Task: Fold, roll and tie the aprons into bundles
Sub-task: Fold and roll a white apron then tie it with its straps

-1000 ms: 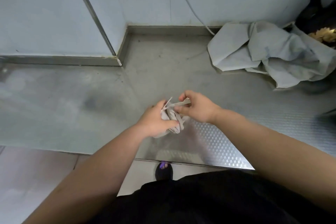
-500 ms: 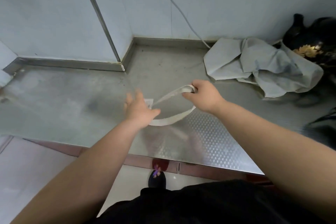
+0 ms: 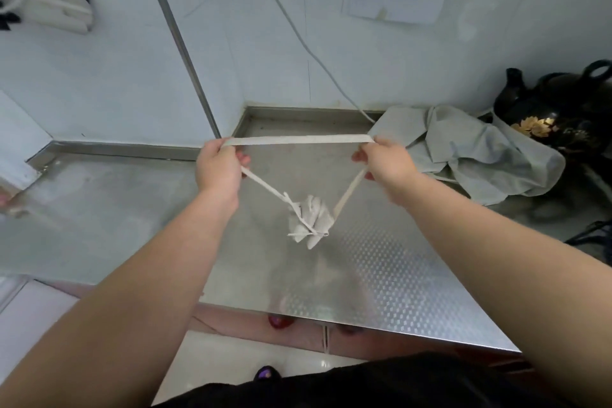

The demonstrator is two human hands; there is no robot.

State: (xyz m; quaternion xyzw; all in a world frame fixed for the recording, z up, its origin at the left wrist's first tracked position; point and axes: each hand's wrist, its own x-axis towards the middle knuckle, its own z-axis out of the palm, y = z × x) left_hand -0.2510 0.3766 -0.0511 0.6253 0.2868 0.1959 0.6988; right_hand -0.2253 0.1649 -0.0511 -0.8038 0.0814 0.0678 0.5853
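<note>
Both bare forearms reach up toward mid-frame. The left hand [image 3: 218, 169] and right hand [image 3: 385, 162] are raised apart, each with fingers curled, gripping.

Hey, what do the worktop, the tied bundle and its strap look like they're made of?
The worktop looks like stainless steel: brushed, reflective, embossed dimples near the front. The bundle looks like soft, matte pale-grey cloth, creased and gathered. The strap seems flat tape of similar cloth, weave unclear.

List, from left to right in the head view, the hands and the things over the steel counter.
Left hand, tied apron bundle, right hand, pile of loose aprons, black object with gold flower.
</note>
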